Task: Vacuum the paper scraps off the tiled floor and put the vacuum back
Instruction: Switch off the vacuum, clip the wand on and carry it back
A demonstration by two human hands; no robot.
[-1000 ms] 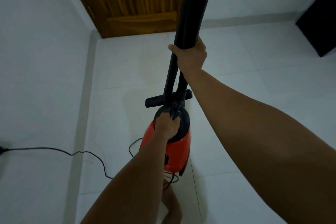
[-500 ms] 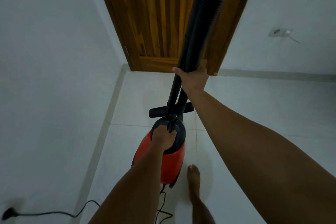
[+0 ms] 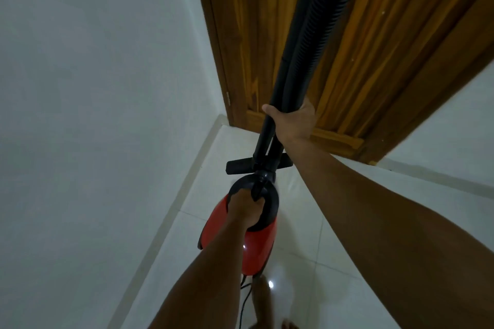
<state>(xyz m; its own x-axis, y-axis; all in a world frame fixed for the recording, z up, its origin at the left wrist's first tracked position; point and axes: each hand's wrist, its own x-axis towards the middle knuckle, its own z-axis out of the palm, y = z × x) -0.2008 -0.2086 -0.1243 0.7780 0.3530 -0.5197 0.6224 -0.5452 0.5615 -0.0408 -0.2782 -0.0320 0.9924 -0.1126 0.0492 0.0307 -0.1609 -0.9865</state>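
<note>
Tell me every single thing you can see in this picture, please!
vacuum body: one, red, middle of the picture, below the left grip
handle: one, black, on top of the vacuum body
tube and hose: one each, black, running up side by side past the door
floor nozzle: one, black, lying crosswise just beyond the handle
cord: one, black, trailing under the vacuum body
door: one, brown wood, ahead at the top
walls: two, white, either side of the door
floor: shiny white tiles
feet: two, bare, bottom edge
left grip: holds the handle
right grip: holds the tube and hose together
</note>
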